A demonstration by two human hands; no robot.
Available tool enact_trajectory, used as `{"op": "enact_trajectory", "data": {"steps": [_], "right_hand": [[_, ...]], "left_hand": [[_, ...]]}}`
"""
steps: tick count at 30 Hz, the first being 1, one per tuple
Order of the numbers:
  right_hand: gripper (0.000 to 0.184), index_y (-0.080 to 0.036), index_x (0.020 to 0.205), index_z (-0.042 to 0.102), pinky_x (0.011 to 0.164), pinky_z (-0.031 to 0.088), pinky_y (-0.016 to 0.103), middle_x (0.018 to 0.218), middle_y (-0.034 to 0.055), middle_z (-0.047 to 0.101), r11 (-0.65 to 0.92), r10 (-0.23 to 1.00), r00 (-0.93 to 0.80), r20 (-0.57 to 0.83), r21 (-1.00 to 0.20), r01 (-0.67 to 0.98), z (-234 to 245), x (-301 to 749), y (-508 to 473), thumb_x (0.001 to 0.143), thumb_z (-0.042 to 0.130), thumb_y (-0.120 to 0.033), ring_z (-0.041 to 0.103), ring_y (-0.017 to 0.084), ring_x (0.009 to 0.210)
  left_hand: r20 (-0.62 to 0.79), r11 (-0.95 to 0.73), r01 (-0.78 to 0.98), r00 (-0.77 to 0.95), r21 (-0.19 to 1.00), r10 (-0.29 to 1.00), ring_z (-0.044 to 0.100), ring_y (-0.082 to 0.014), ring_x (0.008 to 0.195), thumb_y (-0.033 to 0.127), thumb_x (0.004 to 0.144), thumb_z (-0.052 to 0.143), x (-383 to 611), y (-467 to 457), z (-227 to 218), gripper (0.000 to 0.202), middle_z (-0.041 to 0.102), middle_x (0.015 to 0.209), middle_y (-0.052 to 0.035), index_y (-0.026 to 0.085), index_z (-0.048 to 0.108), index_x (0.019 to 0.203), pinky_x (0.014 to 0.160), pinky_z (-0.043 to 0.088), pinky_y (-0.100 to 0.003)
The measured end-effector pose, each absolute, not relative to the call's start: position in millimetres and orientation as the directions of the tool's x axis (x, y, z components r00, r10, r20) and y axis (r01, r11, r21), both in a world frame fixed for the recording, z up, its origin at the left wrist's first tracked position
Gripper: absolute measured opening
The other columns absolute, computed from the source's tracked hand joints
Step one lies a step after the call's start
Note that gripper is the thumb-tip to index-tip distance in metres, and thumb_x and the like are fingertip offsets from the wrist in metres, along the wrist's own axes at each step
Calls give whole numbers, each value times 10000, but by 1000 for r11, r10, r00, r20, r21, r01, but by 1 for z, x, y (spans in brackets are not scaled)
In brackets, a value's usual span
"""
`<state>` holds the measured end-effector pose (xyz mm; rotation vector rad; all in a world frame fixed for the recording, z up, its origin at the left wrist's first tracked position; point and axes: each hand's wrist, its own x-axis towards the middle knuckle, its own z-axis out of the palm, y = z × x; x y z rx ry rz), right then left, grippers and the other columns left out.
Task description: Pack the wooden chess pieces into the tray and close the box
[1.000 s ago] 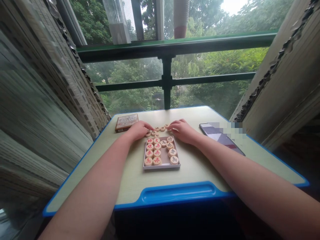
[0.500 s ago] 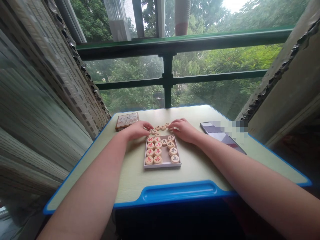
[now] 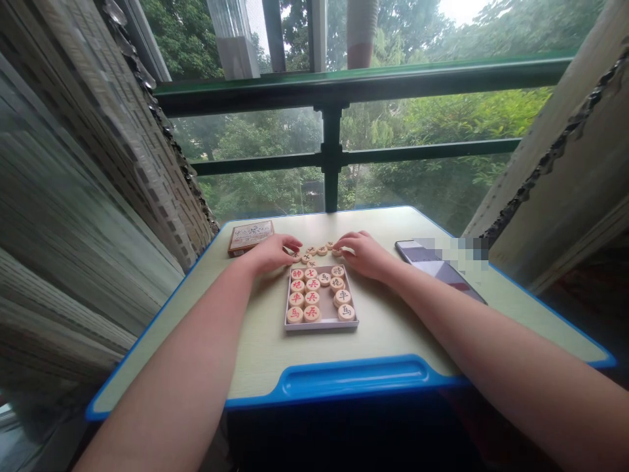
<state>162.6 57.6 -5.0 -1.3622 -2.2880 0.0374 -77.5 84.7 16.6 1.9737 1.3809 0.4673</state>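
Round wooden xiangqi pieces (image 3: 310, 251) with dark characters lie loosely grouped on the table behind a shallow open box (image 3: 328, 321). My left hand (image 3: 276, 252) is at the left end of this group, thumb and fingers apart beside a piece (image 3: 295, 256). On the opposite side, my right hand (image 3: 358, 252) has its curved fingertips at another piece (image 3: 337, 252), which they partly hide. Neither hand lifts a piece. Inside the box, red-lettered pieces (image 3: 312, 298) fill two columns on the left. Dark-lettered pieces (image 3: 343, 297) line the right side, with one (image 3: 324, 279) beside them.
The box's printed lid (image 3: 250, 236) lies at the back left. A phone (image 3: 442, 272) rests under and beyond my right forearm. The table (image 3: 255, 347) has a blue edge with a molded tray (image 3: 354, 378) in front. Curtains (image 3: 162, 131) flank the window railing (image 3: 368, 85).
The view has shifted slightly. My left hand's fingers have drawn a little away from the leftmost piece, which shows more now. My right hand stays almost in place.
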Motion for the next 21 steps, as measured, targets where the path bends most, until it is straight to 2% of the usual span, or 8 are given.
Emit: {"op": "enact_trajectory", "data": {"steps": [5, 10, 12, 16, 21], "right_hand": [[250, -186, 976, 693, 903, 394, 358, 1067, 76, 640, 497, 849, -402, 343, -260, 828, -4, 162, 56, 815, 505, -147, 510, 225, 955], [250, -181, 981, 691, 893, 401, 354, 1063, 71, 651, 511, 843, -422, 334, -251, 822, -3, 160, 56, 821, 500, -151, 517, 228, 949], [249, -178, 978, 691, 894, 400, 355, 1058, 71, 653, 512, 842, -423, 336, -249, 822, -3, 160, 56, 821, 500, -150, 520, 228, 944], [245, -181, 970, 692, 902, 397, 359, 1053, 75, 653, 508, 844, -419, 334, -250, 824, -1, 159, 55, 816, 505, -148, 524, 226, 953], [229, -189, 954, 694, 904, 397, 363, 1051, 86, 651, 508, 845, -416, 336, -261, 821, -1, 159, 54, 813, 516, -159, 533, 224, 955]], "left_hand": [[-64, -236, 673, 389, 701, 919, 604, -162, 917, 126, 606, 601, -75, 81, 19, 469, 647, 1081, -76, 142, 622, 1074, 781, 481, -232], [-60, -270, 778, 366, 567, 929, 596, -171, 730, 194, 629, 602, -64, 72, 24, 407, 661, 878, -44, 182, 673, 1031, 670, 468, -266], [-13, -324, 785, 389, 527, 921, 589, -182, 766, 235, 645, 605, -61, 71, 25, 378, 640, 936, -52, 199, 688, 1012, 699, 466, -277], [79, -447, 744, 474, 497, 877, 558, -203, 954, 293, 676, 604, -60, 73, 25, 350, 560, 1112, -67, 226, 698, 1006, 854, 435, -281], [62, -469, 746, 502, 473, 862, 546, -221, 997, 325, 694, 595, -60, 75, 23, 302, 557, 1080, -75, 217, 716, 950, 927, 398, -306]]}}
